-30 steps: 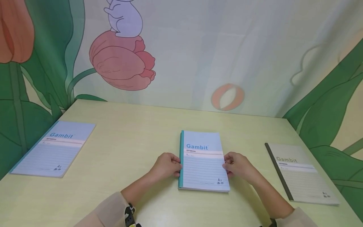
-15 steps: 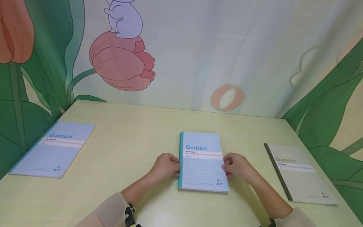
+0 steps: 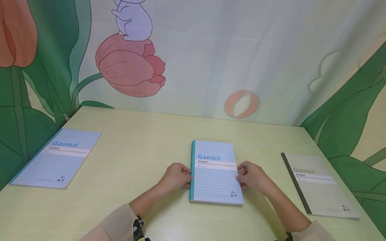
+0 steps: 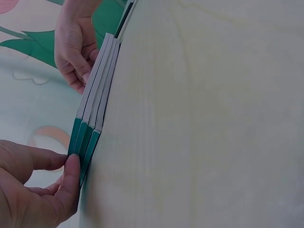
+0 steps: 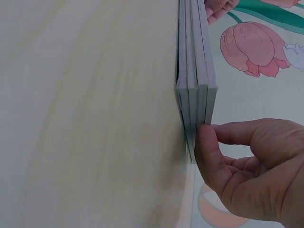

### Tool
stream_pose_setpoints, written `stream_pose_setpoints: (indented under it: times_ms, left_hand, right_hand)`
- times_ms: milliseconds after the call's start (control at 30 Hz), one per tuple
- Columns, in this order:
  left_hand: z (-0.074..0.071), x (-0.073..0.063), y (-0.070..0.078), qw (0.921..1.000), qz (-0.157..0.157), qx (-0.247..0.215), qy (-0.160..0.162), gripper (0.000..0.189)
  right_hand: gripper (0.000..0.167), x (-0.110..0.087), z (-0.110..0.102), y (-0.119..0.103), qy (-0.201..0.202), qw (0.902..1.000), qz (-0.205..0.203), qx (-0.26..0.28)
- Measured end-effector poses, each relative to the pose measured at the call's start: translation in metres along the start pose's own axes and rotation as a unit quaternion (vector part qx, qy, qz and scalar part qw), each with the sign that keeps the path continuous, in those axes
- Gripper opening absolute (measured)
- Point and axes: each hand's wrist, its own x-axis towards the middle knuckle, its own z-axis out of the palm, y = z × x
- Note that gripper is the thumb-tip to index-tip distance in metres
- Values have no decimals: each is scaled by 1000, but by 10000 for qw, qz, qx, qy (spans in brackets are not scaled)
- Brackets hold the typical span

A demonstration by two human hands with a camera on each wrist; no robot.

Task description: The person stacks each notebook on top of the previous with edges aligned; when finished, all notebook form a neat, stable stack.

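Note:
A stack of several notebooks [image 3: 215, 180] lies in the middle of the table, with teal spines to the left and a pale blue "Gambit" cover on top. My left hand [image 3: 175, 175] pinches the spine side with thumb and fingertips; the teal spines [image 4: 81, 137] show unevenly stepped in the left wrist view. Opposite, my right hand [image 3: 252, 175] holds the page edges, thumb and finger bent against them. In the right wrist view the page edges [image 5: 194, 102] are also slightly offset. The undersides of the notebooks are hidden.
Another blue notebook [image 3: 57, 160] lies at the table's left edge. A grey notebook with a dark spine [image 3: 321, 187] lies near the right edge. Behind the wooden-looking table [image 3: 135, 134] hangs a printed curtain [image 3: 196, 67] with flowers and a white animal.
Both hands stay at the sides of the stack. The top notebook has shifted very slightly toward me; the other two notebooks lie where they were.

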Motion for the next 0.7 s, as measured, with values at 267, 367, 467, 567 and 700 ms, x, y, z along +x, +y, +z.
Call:
stream_pose_setpoints:
  times_ms: [267, 367, 467, 567, 700]
  left_hand:
    - [-2, -1, 1, 9999, -36, 56, -86, 15]
    - [-3, -1, 0, 9999, -35, 76, -97, 16]
    - [-4, -2, 0, 10000, 37, 37, -73, 15]
    - [-6, -3, -1, 9999, 109, -30, 35, 14]
    - [-11, -5, -2, 9995, 202, 4, 235, 13]
  right_hand:
    - [28, 3, 0, 2, -18, 10000, -44, 26]
    - [28, 3, -1, 2, -19, 10000, -69, -19]
    - [28, 2, -2, 1, 49, 9998, -147, -102]
    - [24, 1, -5, 0, 345, 9975, -425, -440]
    - [20, -1, -9, -3, 868, 9890, -819, -870]
